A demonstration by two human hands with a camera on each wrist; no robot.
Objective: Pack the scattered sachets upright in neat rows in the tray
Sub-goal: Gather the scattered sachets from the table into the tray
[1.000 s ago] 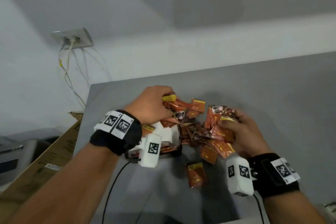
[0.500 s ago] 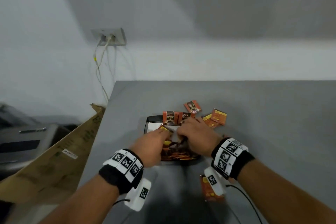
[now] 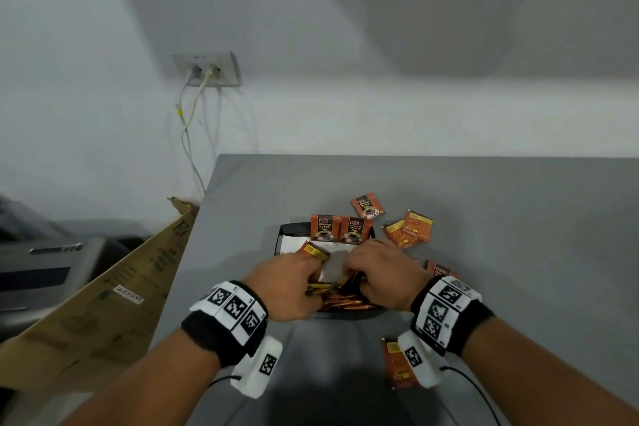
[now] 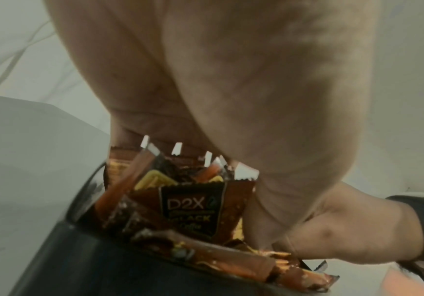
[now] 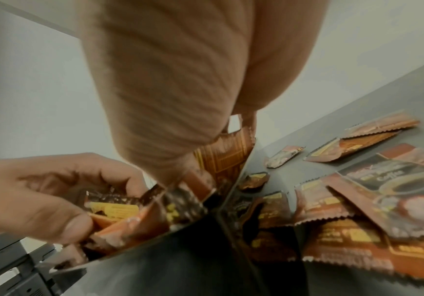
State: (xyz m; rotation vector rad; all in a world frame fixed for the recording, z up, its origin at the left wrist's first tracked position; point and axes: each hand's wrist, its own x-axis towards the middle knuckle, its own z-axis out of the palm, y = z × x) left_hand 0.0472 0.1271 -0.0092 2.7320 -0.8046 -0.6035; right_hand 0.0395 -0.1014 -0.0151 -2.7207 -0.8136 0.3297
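Note:
A black tray (image 3: 286, 232) lined with white paper sits on the grey table. Two brown-orange coffee sachets (image 3: 323, 231) stand upright at its far end. Several more stand packed at the near end (image 3: 345, 303). My left hand (image 3: 294, 275) is in the tray and pinches a bunch of sachets (image 5: 114, 212) between thumb and fingers. My right hand (image 3: 373, 268) is curled over the sachets beside it, fingers down on their top edges (image 5: 221, 158). Loose sachets lie right of the tray (image 3: 416, 225), behind it (image 3: 367, 206) and near my right wrist (image 3: 396, 368).
The table's left edge (image 3: 186, 252) runs close to the tray. Past that edge stands an open cardboard box (image 3: 103, 290), with a grey machine (image 3: 41, 270) further left. A wall socket (image 3: 207, 69) with hanging cables is behind. Bare grey table (image 3: 518, 235) spreads to the right.
A second ago both hands held a heap of sachets up in the air. They have come down into the tray and have barely shifted over the last half second.

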